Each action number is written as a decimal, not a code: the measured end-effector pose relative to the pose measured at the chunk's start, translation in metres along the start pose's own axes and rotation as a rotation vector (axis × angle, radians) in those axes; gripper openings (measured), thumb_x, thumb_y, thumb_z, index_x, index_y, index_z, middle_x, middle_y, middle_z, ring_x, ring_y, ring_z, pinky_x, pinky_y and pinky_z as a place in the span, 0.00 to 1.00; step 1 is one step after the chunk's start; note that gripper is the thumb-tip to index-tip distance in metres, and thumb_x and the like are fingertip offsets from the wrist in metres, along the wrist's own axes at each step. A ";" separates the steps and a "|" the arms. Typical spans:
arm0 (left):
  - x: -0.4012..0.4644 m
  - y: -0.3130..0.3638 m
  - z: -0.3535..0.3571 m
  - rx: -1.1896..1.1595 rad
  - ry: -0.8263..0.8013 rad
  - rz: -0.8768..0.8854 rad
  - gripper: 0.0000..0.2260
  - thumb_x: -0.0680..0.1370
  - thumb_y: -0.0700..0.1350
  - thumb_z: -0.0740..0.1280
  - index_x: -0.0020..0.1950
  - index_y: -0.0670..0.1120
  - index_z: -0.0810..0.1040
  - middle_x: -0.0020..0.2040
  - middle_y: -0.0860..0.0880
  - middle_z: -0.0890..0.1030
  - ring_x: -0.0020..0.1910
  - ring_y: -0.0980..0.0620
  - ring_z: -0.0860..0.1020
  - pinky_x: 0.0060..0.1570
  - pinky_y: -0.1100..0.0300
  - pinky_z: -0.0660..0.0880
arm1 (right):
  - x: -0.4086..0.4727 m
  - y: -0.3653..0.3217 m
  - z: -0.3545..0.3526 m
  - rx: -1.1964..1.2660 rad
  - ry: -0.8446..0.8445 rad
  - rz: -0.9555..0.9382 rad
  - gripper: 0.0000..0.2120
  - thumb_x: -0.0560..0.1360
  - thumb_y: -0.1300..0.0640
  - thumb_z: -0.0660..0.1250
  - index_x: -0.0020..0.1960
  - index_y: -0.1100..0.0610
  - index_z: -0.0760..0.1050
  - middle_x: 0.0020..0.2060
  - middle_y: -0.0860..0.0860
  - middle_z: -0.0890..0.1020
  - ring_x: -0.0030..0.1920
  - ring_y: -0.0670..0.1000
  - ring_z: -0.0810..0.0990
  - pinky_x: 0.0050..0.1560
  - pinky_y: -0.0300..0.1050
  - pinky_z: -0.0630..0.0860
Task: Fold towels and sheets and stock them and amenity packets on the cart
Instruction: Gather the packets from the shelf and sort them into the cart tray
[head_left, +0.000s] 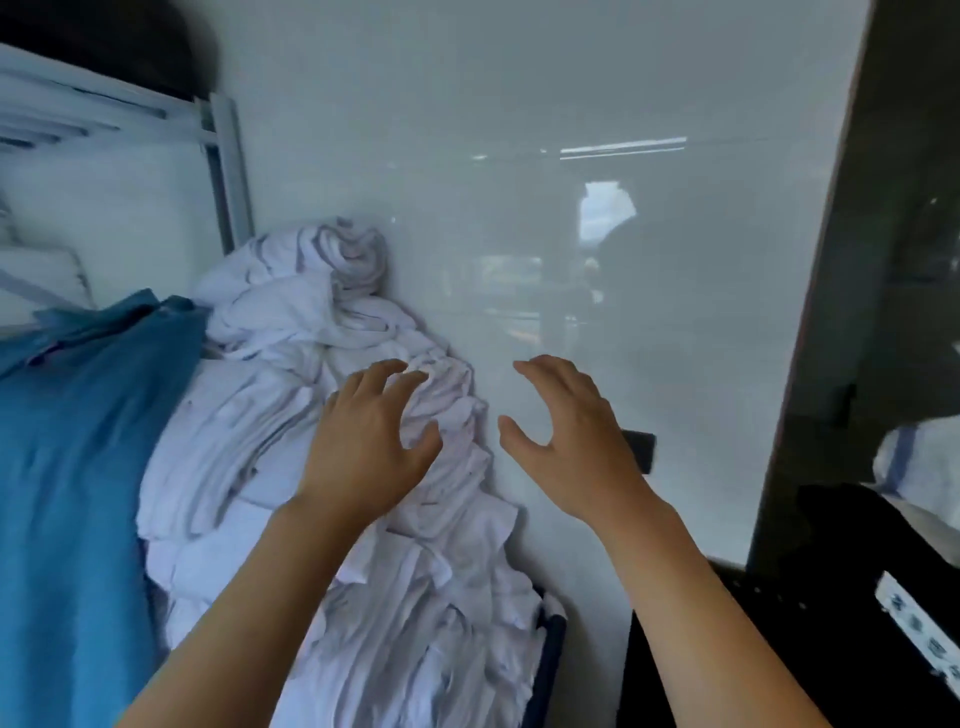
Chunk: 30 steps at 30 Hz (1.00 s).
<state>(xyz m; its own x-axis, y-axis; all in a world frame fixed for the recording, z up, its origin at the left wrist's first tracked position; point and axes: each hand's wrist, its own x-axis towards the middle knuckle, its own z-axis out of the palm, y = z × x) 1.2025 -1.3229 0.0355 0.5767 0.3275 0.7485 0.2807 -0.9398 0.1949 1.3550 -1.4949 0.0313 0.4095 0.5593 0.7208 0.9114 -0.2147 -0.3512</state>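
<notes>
A big heap of crumpled white towels and sheets (291, 364) lies piled against a glossy white wall, running from centre left down to the bottom middle. My left hand (366, 441) hovers over the heap's right edge, fingers spread and slightly bent, holding nothing. My right hand (566, 436) is beside it in front of the wall, fingers also spread and empty. Whether the left fingertips touch the cloth cannot be told.
A blue cloth (78, 467) hangs at the left beside the heap. A white metal shelf frame (228, 171) stands at upper left. A dark door frame (821, 312) and dark cart or bin (831, 623) fill the right, with another white towel (919, 457) there.
</notes>
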 end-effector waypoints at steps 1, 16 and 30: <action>-0.006 -0.015 -0.013 0.033 0.018 -0.027 0.25 0.76 0.56 0.68 0.70 0.47 0.78 0.70 0.45 0.76 0.67 0.41 0.75 0.63 0.41 0.75 | 0.007 -0.012 0.011 0.027 -0.019 -0.031 0.28 0.79 0.42 0.65 0.76 0.49 0.69 0.73 0.44 0.69 0.72 0.48 0.68 0.71 0.55 0.70; -0.095 -0.227 -0.250 0.553 0.224 -0.383 0.25 0.77 0.55 0.70 0.72 0.50 0.75 0.71 0.48 0.74 0.70 0.43 0.71 0.67 0.42 0.71 | 0.086 -0.277 0.197 0.339 -0.117 -0.429 0.33 0.75 0.37 0.60 0.76 0.51 0.70 0.76 0.47 0.68 0.76 0.48 0.66 0.74 0.54 0.66; -0.144 -0.396 -0.397 0.709 0.287 -0.527 0.24 0.76 0.53 0.71 0.71 0.49 0.76 0.72 0.48 0.74 0.71 0.42 0.71 0.67 0.42 0.71 | 0.147 -0.480 0.322 0.446 -0.168 -0.607 0.30 0.78 0.40 0.63 0.77 0.49 0.68 0.77 0.45 0.65 0.77 0.49 0.63 0.76 0.58 0.63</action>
<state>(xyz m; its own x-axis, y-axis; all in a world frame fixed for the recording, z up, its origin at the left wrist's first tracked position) 0.7035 -1.0369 0.1022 0.0560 0.5699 0.8198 0.9107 -0.3657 0.1920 0.9643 -1.0517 0.1130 -0.2011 0.5976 0.7761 0.8564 0.4918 -0.1568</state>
